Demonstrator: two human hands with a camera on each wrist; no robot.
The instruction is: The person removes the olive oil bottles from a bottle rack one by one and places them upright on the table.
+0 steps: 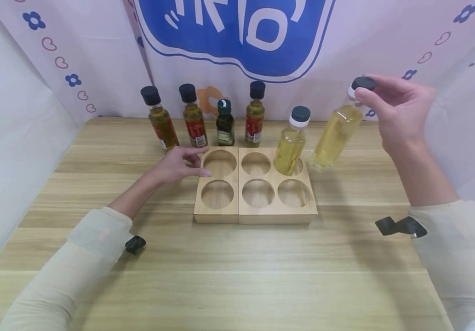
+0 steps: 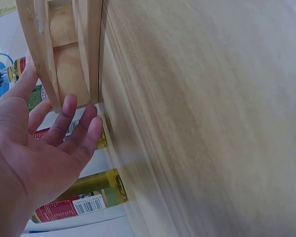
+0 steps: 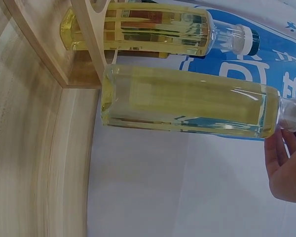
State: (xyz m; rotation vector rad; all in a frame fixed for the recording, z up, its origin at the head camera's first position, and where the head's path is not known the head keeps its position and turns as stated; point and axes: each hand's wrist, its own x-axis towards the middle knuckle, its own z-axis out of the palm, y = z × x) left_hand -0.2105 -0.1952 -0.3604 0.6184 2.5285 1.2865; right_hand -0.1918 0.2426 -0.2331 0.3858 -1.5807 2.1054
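In the head view my right hand point(image 1: 403, 108) pinches the dark cap of a clear bottle of pale yellow oil point(image 1: 336, 133). The bottle leans, its base beside the back right of a wooden rack point(image 1: 258, 211) with round holes. A second yellow oil bottle point(image 1: 290, 149) stands in the rack's back right hole, tilted slightly. At the rack's left end is my left hand point(image 1: 179, 163), thumb and index finger spread against the edge. In the left wrist view, the other fingers point(image 2: 69, 108) of this hand extend loosely by the rack's end wall point(image 2: 94, 59).
Behind the rack stand several smaller bottles: red-labelled ones point(image 1: 163, 126), point(image 1: 194, 122), point(image 1: 254, 122) and a short dark green one point(image 1: 225, 124). A printed cloth point(image 1: 109, 64) hangs along the table's back edge. The wooden tabletop point(image 1: 220, 271) extends in front.
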